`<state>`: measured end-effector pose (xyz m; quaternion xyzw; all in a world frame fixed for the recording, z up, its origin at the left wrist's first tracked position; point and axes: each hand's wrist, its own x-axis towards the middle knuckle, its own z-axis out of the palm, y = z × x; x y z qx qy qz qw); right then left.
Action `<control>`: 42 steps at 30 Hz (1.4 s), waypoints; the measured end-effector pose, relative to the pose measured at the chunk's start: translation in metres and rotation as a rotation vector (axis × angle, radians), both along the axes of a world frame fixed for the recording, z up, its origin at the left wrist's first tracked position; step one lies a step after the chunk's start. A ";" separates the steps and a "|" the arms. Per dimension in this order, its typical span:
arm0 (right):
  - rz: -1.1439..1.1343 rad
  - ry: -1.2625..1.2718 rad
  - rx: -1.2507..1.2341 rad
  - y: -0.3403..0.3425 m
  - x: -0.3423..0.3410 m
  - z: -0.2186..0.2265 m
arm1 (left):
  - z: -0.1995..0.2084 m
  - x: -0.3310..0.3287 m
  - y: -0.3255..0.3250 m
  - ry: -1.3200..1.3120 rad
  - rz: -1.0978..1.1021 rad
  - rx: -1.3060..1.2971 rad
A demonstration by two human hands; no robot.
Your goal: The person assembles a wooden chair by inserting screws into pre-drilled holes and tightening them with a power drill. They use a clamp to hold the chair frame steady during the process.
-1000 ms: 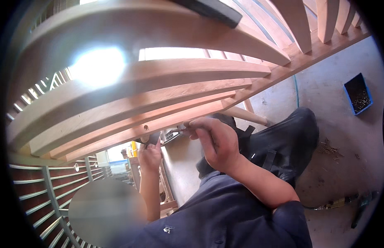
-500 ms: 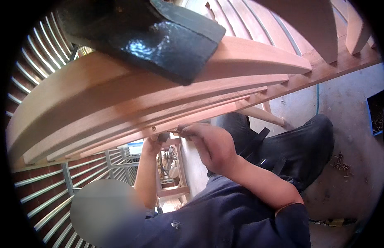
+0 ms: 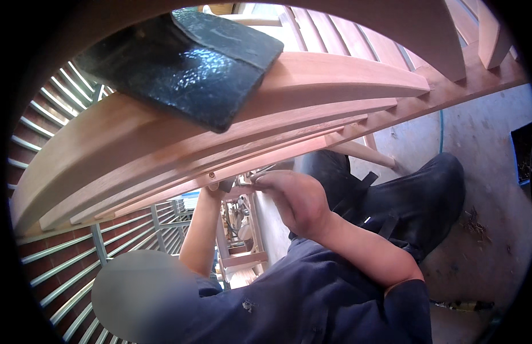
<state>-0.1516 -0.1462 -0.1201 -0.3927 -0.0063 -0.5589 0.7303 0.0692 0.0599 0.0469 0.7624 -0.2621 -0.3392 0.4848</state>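
A wooden slatted frame with curved pieces (image 3: 231, 106) spans the view above my hands. On its lower rail (image 3: 260, 159) a small round hole or fitting (image 3: 212, 175) shows. My left hand (image 3: 211, 190) is up against that rail, just below the fitting. The wood hides most of its fingers, and a small dark grey piece (image 3: 226, 184) shows beside it. To the right, my right hand (image 3: 297, 198) is closed in a pinch under the rail. Its fingertips meet around something small and thin that I cannot make out.
A glossy black flat-ended object (image 3: 203, 86) overlaps the nearest curved piece. My bent legs (image 3: 403, 195) are at right. Several loose screws or nails (image 3: 476, 225) lie on the concrete floor, near a dark blue-edged tray (image 3: 525, 153). Metal railings (image 3: 65, 252) line the left.
The black object has shifted left across the curved wood. My hands stay near the same spot under the rail, with the right fingertips slightly moved. The whole view has shifted a little.
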 end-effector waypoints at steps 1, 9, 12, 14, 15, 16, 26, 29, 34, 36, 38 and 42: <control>0.002 0.009 0.003 0.000 -0.001 0.000 | -0.001 0.000 -0.001 -0.011 -0.035 -0.012; 0.092 0.090 -0.007 0.001 -0.003 0.003 | -0.007 -0.015 -0.008 -0.146 0.165 -0.109; 0.119 0.125 0.018 0.003 -0.002 0.006 | -0.013 -0.024 -0.020 -0.120 0.420 -0.193; 0.118 0.148 0.014 0.005 -0.001 0.011 | -0.011 -0.024 -0.011 -0.142 0.290 -0.227; 0.107 0.160 0.003 0.007 -0.001 0.015 | -0.011 -0.028 -0.008 -0.115 0.393 -0.232; 0.096 0.174 -0.010 0.009 -0.001 0.018 | -0.010 -0.030 -0.006 -0.089 0.494 -0.242; -0.005 0.450 -0.121 0.040 -0.006 0.057 | -0.015 -0.022 0.026 -0.203 0.929 -0.634; -0.056 0.535 -0.160 0.048 -0.005 0.068 | -0.024 -0.027 0.021 -0.216 0.842 -0.898; 0.132 0.638 -0.200 0.077 0.011 0.066 | -0.043 -0.028 0.024 -0.240 0.689 -1.162; 0.192 0.617 -0.182 0.085 0.026 0.061 | -0.050 -0.022 0.027 -0.170 0.655 -1.175; 0.258 0.611 -0.152 0.096 0.040 0.068 | -0.051 -0.028 0.033 -0.339 0.736 -1.075; 0.510 0.546 0.111 0.110 0.061 0.092 | -0.052 -0.009 0.075 -0.866 0.540 -0.609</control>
